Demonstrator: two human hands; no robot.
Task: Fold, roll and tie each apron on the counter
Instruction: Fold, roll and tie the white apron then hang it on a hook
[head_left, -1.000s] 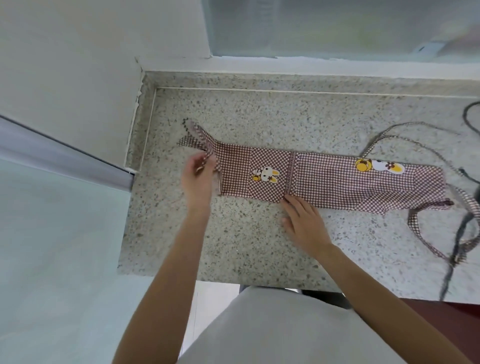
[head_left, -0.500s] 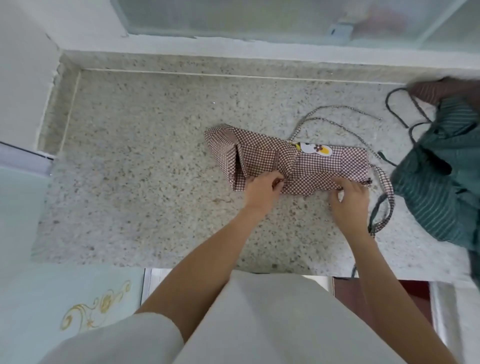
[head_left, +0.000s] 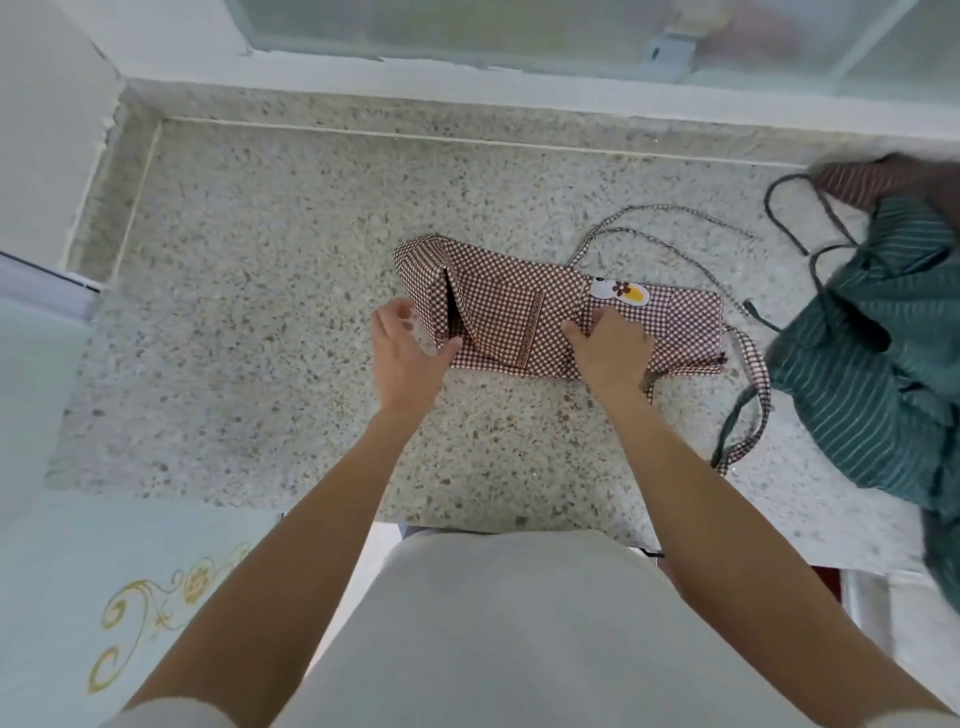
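The checked apron (head_left: 524, 317) lies near the middle of the speckled counter (head_left: 260, 312), folded into a long strip whose left end is turned over into a loose, open loop, while its checked ties (head_left: 748, 405) trail off to the right. The step in hand is judged to be the rolling from the left end. To do it well, the turned end should be drawn snug and kept square to the strip, so that no slack is wound in and the ties are left free for tying. The left hand (head_left: 405, 358) is placed at the loop's near left corner, the thumb pinched against the cloth and the fingers (head_left: 392, 317) loosely spread beside the fold. The right hand (head_left: 613, 348) is laid palm down on the strip's middle, its fingers extended and pressed flat. A striped green apron (head_left: 872, 364) is heaped at the right edge.
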